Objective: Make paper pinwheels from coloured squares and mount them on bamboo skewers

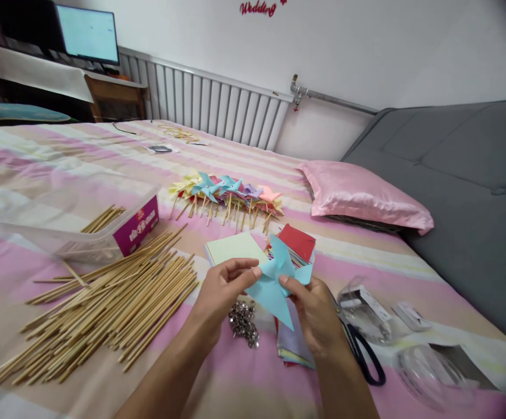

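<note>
A light blue paper pinwheel is held up between both hands, its pointed blades folded toward the middle. My left hand pinches its left side between thumb and fingers. On the right side, my right hand grips it with the thumb pressed near the centre. Below lies a small heap of metal thumbtacks. Stacked coloured paper squares sit around the hands: pale green sheets, a red-topped pile and a lavender pile. Scissors with dark handles lie partly behind my right forearm.
Many wooden sticks are spread at left, beside a clear plastic box holding more. Several finished pinwheels lie farther back. A pink pillow leans near the grey headboard. Clear plastic packaging lies at right.
</note>
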Demonstrator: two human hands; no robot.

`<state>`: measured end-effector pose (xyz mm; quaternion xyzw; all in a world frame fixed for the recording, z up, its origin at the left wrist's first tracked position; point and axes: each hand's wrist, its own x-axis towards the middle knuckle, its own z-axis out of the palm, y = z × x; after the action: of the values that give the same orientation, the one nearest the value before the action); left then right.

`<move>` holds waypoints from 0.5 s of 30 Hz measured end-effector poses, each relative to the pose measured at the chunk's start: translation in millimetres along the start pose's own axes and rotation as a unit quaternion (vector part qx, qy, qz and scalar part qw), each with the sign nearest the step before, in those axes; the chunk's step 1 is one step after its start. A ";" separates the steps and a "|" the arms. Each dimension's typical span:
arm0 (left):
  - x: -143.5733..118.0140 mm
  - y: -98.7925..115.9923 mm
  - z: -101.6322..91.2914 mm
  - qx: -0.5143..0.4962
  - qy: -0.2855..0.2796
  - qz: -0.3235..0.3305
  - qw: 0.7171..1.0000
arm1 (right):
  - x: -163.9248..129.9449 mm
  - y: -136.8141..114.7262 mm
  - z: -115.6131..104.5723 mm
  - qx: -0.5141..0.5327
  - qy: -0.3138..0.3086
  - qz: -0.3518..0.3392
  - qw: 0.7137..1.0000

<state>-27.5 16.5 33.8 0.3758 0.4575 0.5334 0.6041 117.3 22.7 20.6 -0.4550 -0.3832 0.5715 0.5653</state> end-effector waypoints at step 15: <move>-2.5 -2.1 3.7 0.070 -0.056 -0.074 0.993 | -3.4 -6.7 -2.1 -0.093 -0.127 0.001 0.987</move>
<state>-23.5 13.8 33.4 0.4111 0.4860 0.4321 0.6388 121.1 19.6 26.6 -0.4292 -0.5032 0.5871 0.4667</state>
